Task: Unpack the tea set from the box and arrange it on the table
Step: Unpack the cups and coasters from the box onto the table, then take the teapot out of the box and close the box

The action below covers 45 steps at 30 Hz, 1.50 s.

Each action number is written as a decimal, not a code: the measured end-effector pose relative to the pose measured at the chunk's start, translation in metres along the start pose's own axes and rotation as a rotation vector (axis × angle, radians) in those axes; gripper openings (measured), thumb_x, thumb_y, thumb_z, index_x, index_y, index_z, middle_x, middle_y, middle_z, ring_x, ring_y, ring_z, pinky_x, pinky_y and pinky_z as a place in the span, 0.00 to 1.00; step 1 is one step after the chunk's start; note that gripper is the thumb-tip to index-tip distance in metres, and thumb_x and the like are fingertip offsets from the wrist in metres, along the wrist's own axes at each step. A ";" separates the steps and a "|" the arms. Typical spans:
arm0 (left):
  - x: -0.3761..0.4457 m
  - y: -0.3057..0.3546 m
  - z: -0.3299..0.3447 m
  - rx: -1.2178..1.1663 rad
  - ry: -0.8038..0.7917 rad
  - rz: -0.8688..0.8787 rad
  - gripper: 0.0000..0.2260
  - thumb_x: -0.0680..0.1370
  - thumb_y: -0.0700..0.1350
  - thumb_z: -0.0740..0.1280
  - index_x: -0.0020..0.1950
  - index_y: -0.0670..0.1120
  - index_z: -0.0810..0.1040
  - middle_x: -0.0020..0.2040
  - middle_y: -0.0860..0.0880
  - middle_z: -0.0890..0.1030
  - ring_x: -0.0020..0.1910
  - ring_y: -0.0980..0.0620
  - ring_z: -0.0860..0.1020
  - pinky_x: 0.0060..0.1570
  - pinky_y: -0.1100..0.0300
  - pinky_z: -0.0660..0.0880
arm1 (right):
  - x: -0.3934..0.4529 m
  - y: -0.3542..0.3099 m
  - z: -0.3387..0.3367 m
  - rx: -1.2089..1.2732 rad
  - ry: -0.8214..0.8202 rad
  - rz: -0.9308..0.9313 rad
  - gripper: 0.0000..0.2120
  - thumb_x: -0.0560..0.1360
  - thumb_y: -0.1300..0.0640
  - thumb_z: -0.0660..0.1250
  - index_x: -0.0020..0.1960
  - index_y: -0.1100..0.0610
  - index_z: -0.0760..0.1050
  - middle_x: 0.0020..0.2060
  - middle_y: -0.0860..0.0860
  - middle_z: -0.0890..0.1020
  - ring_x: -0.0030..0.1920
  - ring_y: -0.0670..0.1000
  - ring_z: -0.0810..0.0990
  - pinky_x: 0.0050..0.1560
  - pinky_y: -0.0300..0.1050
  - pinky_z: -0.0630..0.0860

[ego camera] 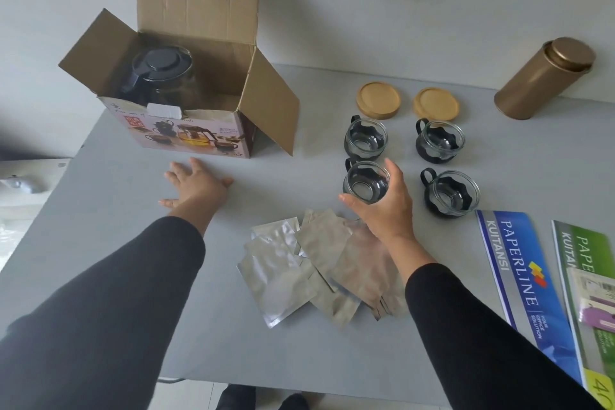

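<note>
Four glass cups point(404, 165) stand in a square on the table point(116, 183); the right hand point(382, 206) wraps one point(366, 181), the left hand point(196, 186) lies flat, fingers spread. Inside the box point(186, 103), the glass teapot point(161, 78) looks heavy, breakable and slick: lift by its black handle.

Bare table point(109, 196) before the box point(186, 136); foil packets point(299, 270) and cups point(366, 138) crowding right

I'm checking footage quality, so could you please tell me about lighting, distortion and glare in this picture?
Head view: soft, even light with faint shadows; wide-angle lens bows the table edges and stretches both sleeves; mild sheen on the foil pouches; the teapot inside the box sits dim; the glass cups stay readable.
</note>
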State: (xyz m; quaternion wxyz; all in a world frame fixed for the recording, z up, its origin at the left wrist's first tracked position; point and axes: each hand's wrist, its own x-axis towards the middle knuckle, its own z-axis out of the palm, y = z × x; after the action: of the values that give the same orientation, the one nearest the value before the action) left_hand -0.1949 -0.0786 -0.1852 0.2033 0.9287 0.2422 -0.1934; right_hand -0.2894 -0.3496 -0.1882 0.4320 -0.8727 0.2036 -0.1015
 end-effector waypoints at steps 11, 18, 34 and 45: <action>-0.027 -0.028 -0.054 -0.255 0.390 0.147 0.18 0.82 0.52 0.56 0.62 0.43 0.78 0.58 0.44 0.81 0.54 0.43 0.78 0.51 0.57 0.73 | 0.000 -0.094 0.024 0.011 0.221 -0.413 0.27 0.67 0.49 0.65 0.60 0.66 0.73 0.54 0.60 0.77 0.56 0.56 0.74 0.59 0.36 0.68; 0.002 -0.018 -0.146 -0.339 0.633 0.494 0.18 0.82 0.49 0.56 0.38 0.39 0.73 0.38 0.44 0.79 0.37 0.47 0.73 0.40 0.60 0.62 | 0.029 -0.207 0.081 -0.015 0.025 -0.493 0.21 0.67 0.54 0.66 0.58 0.61 0.75 0.51 0.56 0.78 0.52 0.54 0.77 0.52 0.35 0.70; 0.080 0.004 -0.178 0.004 0.059 0.441 0.28 0.77 0.40 0.67 0.73 0.37 0.58 0.64 0.39 0.73 0.62 0.41 0.75 0.59 0.53 0.73 | 0.087 -0.263 0.177 -0.274 -0.356 -0.030 0.35 0.68 0.56 0.75 0.70 0.55 0.64 0.67 0.53 0.69 0.65 0.54 0.70 0.59 0.44 0.70; 0.090 0.005 -0.189 -0.118 0.075 0.455 0.20 0.76 0.41 0.70 0.63 0.40 0.66 0.54 0.40 0.78 0.53 0.42 0.78 0.43 0.59 0.72 | 0.069 -0.286 0.182 -0.384 -0.623 0.081 0.15 0.69 0.45 0.73 0.45 0.56 0.79 0.42 0.51 0.80 0.41 0.50 0.77 0.34 0.40 0.71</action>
State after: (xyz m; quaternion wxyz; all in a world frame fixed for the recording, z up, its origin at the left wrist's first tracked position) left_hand -0.0703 0.0400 -0.0655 0.2865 0.9525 0.0448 -0.0932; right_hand -0.0868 -0.0946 -0.0715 0.3053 -0.9181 0.1122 0.2265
